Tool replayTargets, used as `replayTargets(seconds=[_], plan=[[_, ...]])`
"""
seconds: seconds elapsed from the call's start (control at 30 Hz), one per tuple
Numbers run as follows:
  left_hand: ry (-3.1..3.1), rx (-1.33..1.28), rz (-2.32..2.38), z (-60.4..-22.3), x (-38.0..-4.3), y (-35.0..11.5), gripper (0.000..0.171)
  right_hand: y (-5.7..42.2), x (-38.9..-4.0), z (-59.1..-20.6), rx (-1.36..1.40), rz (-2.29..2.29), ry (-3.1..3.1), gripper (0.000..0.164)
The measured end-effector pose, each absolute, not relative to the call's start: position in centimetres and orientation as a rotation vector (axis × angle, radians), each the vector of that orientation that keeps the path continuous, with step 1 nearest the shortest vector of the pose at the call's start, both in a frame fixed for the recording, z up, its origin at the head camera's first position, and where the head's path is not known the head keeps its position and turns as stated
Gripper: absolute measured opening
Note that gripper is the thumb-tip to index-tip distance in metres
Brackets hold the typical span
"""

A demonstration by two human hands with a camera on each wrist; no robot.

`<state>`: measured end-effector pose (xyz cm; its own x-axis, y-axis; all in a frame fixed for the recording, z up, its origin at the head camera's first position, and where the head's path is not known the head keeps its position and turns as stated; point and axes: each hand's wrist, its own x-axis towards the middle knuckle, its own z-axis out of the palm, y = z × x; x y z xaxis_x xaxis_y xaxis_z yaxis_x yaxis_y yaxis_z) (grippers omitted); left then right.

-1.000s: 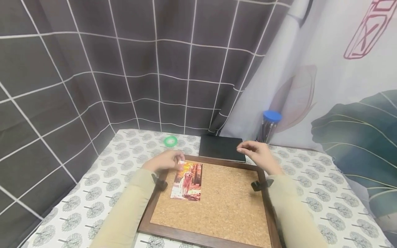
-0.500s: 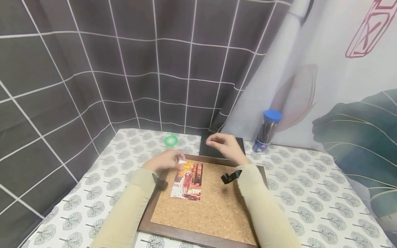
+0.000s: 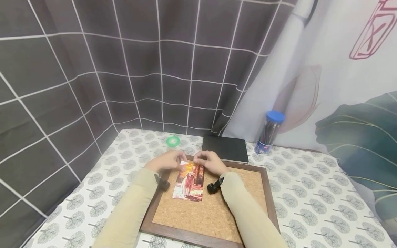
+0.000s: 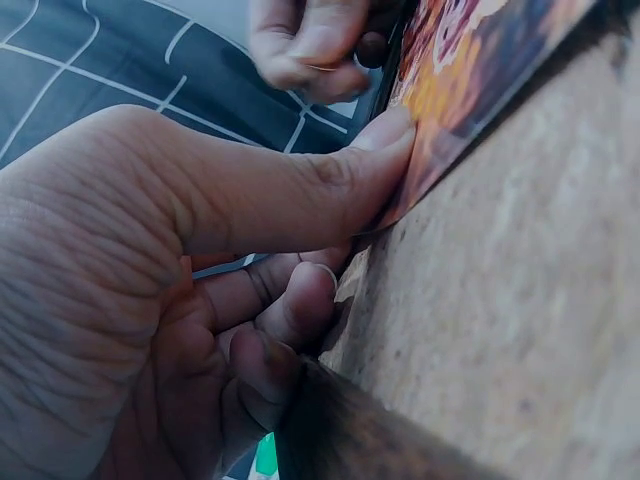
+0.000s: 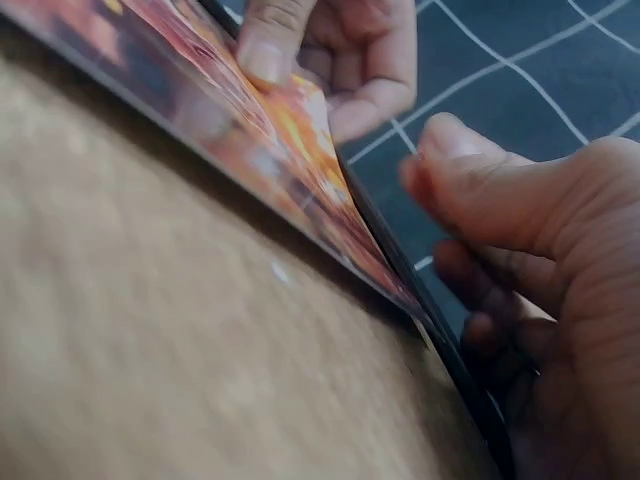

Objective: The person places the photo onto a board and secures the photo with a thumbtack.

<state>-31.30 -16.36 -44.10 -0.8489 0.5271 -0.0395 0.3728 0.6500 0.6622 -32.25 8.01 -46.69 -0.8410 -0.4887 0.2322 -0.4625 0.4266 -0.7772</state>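
A photo of a golden retriever in autumn leaves (image 3: pixel 188 184) lies on a cork board (image 3: pixel 176 217) with a dark wooden frame, near its upper left. My left hand (image 3: pixel 167 161) pinches the photo's top-left corner. In the left wrist view, its thumb (image 4: pixel 330 185) presses on the printed face while the fingers curl below the corner, partly hidden. My right hand (image 3: pixel 212 162) hovers at the photo's top-right corner, fingers loosely bent. In the right wrist view, its thumb (image 5: pixel 480 170) and fingers stand just apart from the photo, with nothing plainly visible between them.
Behind the board lies a black notebook (image 3: pixel 224 148). A green tape roll (image 3: pixel 172 141) sits at the back left. To the right stands a blue-lidded clear jar (image 3: pixel 269 134) of dark sticks. A tree-patterned cloth (image 3: pixel 105 193) covers the table, with a dark grid curtain (image 3: pixel 173 86) behind.
My right hand has moved left across the board, past the black notebook, down to the photo's top-right corner. The left hand keeps its hold on the top-left corner; the photo lies as before.
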Motion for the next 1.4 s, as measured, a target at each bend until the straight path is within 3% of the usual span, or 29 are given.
replayTargets(seconds=[0.37,1.07,1.4], plan=[[2.661,0.726,0.975,-43.5,-31.0,-16.4,0.032,7.6,-32.4,-46.9,-1.110,-1.158,2.763,0.007],[2.648,0.714,0.999,-44.0,-31.4,-16.3,0.031,7.2,-32.5,-46.2,-1.031,-0.960,2.839,0.005],[2.657,0.700,0.971,-44.1,-31.2,-16.2,0.030,6.6,-31.8,-45.5,-0.780,-1.004,2.824,0.005]])
